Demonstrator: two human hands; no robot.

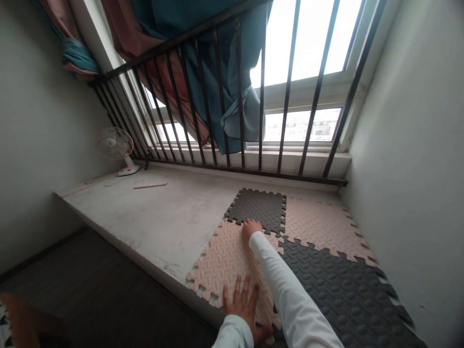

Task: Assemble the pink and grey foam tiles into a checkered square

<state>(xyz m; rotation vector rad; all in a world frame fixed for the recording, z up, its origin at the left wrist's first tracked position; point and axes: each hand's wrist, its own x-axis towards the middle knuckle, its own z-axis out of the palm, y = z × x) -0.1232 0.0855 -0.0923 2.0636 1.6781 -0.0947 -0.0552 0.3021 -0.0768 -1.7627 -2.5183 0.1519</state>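
Hands, two: left (239,305), open, fingers spread on the near-left pink tile (223,256); right (252,228), fingers bent at that tile's far edge, grip indeterminable. Ledge (145,212), pale, bearing four foam tiles, two by two: near-right dark tile (337,290), near-left pink tile, far-right pink tile (319,222), far-left dark tile (259,205). Inner edges meet, apparently mostly joined; seam under right hand partly hidden, seating unconfirmed. Left-side teeth unjoined.
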